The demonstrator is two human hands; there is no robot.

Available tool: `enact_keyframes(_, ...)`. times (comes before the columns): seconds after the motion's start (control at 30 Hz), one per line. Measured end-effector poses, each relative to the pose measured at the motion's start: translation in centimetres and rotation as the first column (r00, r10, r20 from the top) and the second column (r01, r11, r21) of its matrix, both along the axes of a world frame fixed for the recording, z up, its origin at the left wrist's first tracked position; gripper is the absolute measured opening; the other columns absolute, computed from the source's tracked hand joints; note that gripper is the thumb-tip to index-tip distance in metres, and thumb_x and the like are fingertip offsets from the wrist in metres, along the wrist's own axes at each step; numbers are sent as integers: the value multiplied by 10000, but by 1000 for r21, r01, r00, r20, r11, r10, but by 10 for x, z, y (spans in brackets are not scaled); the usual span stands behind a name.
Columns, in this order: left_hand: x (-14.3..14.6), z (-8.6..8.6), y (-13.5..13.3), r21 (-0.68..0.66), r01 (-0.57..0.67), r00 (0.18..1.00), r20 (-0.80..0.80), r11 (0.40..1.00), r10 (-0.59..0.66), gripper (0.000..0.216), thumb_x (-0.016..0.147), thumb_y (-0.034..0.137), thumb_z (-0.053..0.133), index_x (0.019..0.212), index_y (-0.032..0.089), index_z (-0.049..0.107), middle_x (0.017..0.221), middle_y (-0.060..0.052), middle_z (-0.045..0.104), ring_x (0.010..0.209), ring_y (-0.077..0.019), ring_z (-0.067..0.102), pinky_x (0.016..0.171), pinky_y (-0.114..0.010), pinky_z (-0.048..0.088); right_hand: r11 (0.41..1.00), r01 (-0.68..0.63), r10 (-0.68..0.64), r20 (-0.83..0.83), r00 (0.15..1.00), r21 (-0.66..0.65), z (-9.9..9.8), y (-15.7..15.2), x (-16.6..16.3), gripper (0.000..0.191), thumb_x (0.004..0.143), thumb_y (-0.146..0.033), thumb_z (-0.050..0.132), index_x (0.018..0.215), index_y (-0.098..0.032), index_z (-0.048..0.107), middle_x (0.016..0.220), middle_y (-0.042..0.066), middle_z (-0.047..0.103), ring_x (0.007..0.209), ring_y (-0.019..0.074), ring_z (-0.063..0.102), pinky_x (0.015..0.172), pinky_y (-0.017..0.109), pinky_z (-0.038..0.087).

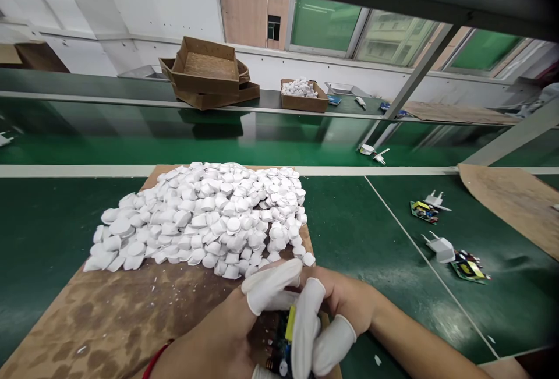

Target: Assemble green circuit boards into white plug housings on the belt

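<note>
Low in the view, white finger cots cover several fingers of my left hand (262, 303) and my right hand (332, 309). Between them is a small circuit board (278, 335) with a yellow block and dark parts on it. Fingers of both hands close around this board, hiding much of it. Just beyond my hands, a large heap of small white rounded pieces (209, 210) covers the far part of a brown cardboard sheet (144, 315). My left forearm crosses the sheet's near right part; my right forearm lies over the green bench.
On the green bench (349, 233) to the right lie two circuit boards (469, 267) with white plug parts (439, 248). Another cardboard piece (515, 198) is at far right. Behind, a rail edges a green belt (271, 140); cardboard boxes (205, 70) stand on a shelf.
</note>
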State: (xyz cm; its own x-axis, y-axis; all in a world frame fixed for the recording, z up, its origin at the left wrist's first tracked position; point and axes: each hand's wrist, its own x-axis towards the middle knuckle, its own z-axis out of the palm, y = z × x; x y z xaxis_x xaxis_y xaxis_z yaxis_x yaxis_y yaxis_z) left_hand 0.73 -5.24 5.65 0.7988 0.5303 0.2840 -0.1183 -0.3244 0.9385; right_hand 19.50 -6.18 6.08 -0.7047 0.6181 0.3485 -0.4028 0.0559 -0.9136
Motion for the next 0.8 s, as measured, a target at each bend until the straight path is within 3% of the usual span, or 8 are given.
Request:
enact_keyframes(0.13, 3, 2, 0, -105, 33, 999, 45, 994, -28, 714, 715, 226, 767, 1329, 372, 432, 1254, -33, 575, 1138, -297, 588, 998, -397, 492, 994, -3, 1, -12, 1000, -105, 8, -1, -1, 448, 630, -614, 734, 775, -192, 763, 924, 85, 719, 1065, 231, 628, 939, 288, 473)
enact_keyframes(0.27, 1, -1, -3, -278, 46, 997, 78, 959, -25, 660, 723, 230, 772, 1298, 344, 467, 1297, -63, 542, 1180, -300, 556, 1037, -427, 451, 995, 40, -43, -22, 999, -92, 9, -2, -1, 388, 657, -579, 737, 701, -194, 760, 930, 73, 717, 1104, 235, 608, 1014, 300, 409)
enact_keyframes(0.43, -1, -1, -4, -454, 40, 998, 58, 890, -15, 827, 605, 220, 872, 1317, 337, 470, 1345, -81, 510, 1265, -318, 479, 1080, -461, 390, 993, 36, -40, -36, 999, -115, 5, -1, -1, 535, 586, -613, 767, 845, -146, 753, 915, 99, 713, 1116, 256, 596, 980, 303, 439)
enact_keyframes(0.53, 1, 3, -4, -481, 64, 996, 81, 874, -29, 751, 627, 149, 844, 1276, 325, 510, 1332, -75, 529, 1235, -312, 509, 1064, -459, 404, 994, 16, -22, -54, 998, -107, 5, 1, -2, 679, 480, -634, 808, 917, -120, 737, 956, 117, 704, 1143, 274, 576, 996, 301, 426)
enact_keyframes(0.67, 1, 3, -4, -558, 89, 993, 119, 825, -27, 762, 619, 158, 859, 1272, 347, 516, 1315, -56, 545, 1228, -309, 516, 1051, -454, 416, 995, 43, -40, 41, 998, -89, 10, 4, -5, 782, 425, -691, 795, 964, -129, 724, 1023, 120, 689, 1191, 288, 536, 1026, 313, 400)
enact_keyframes(0.8, -1, -1, -5, -510, 52, 998, 55, 859, -28, 782, 623, 155, 843, 1302, 335, 500, 1375, -71, 491, 1285, -329, 454, 1095, -481, 365, 997, 63, -60, 48, 997, -55, 14, 3, -6, 731, 477, -698, 770, 949, -141, 729, 1006, 109, 691, 1197, 284, 526, 1049, 314, 375)
